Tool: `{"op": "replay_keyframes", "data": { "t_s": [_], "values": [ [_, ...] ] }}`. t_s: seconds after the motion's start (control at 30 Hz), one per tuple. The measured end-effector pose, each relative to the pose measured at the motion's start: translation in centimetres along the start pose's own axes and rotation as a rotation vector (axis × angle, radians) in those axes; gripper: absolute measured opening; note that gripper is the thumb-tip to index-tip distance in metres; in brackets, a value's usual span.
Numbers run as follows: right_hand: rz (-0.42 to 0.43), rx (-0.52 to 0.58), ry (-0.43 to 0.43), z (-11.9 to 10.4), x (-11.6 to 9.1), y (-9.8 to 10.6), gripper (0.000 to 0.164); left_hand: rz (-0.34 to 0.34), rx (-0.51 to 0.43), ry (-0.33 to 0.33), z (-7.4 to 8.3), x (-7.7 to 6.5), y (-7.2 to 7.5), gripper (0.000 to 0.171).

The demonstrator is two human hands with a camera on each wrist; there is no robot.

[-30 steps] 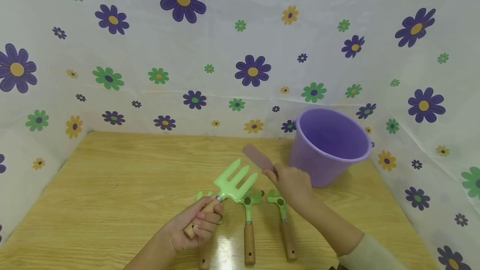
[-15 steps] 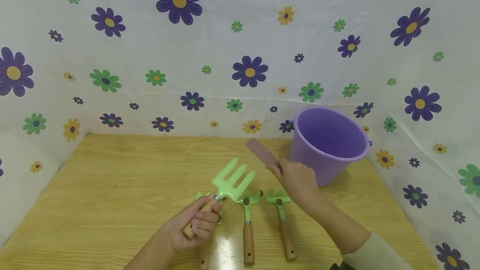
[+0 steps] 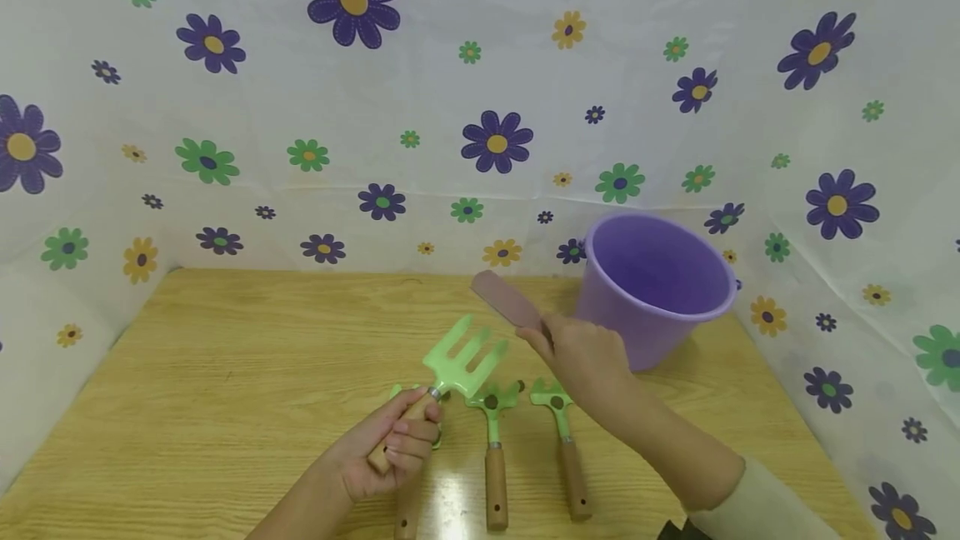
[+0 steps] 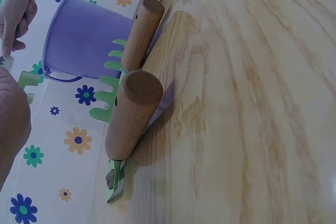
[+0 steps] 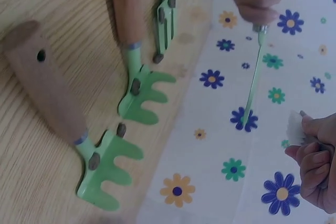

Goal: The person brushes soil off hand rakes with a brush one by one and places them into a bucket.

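My left hand [image 3: 397, 444] grips the wooden handle of a light green hand fork [image 3: 461, 361], its tines pointing up and away; in the right wrist view the fork [image 5: 254, 80] shows edge-on. My right hand [image 3: 588, 357] holds a brush [image 3: 506, 298] with a flat pinkish-brown back, just beyond the tines. Pale bristles [image 5: 295, 127] show in the right wrist view. Below lie two green rakes [image 3: 492, 402] [image 3: 555, 402] and, partly hidden by my left hand, another fork [image 5: 167, 22]. Brown dirt-like lumps [image 5: 94, 161] sit on these tools.
A purple bucket [image 3: 645, 307] stands at the back right of the wooden table [image 3: 262, 373], just beyond my right hand. A flowered white sheet [image 3: 450, 90] walls off the back and sides.
The brush in my right hand shifts slightly right, then back left toward the fork's tines. My left hand keeps the fork nearly still. The view turns slightly.
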State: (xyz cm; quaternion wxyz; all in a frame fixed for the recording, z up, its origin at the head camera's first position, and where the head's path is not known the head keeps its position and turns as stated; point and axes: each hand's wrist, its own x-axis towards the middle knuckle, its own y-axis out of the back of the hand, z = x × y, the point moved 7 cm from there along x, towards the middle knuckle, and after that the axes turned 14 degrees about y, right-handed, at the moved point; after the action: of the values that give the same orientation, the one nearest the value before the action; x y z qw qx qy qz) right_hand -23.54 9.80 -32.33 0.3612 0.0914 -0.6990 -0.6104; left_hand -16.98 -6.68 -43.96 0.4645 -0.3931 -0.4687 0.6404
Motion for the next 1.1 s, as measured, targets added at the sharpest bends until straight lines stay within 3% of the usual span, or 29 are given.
{"op": "replay_keyframes", "data": {
  "t_s": [0.17, 0.33, 0.63, 1.1],
  "values": [
    [0.087, -0.069, 0.154, -2.6, -0.4, 1.0, 0.035, 0.001, 0.010, -0.017, 0.1, -0.2, 0.1, 0.037],
    [0.098, -0.094, 0.257, -4.4, -0.6, 1.3, 0.037, 0.003, 0.014, -0.021, 0.2, -0.1, 0.0, 0.041],
    [0.065, -0.057, 0.296, -6.2, -0.6, 0.5, 0.035, -0.015, -0.014, -0.048, 0.5, -0.1, -0.2, 0.042],
    [0.051, -0.072, 0.341, -7.4, -1.3, -1.6, 0.037, -0.025, 0.033, -0.045, 0.3, -0.3, -1.1, 0.042]
  ]
}}
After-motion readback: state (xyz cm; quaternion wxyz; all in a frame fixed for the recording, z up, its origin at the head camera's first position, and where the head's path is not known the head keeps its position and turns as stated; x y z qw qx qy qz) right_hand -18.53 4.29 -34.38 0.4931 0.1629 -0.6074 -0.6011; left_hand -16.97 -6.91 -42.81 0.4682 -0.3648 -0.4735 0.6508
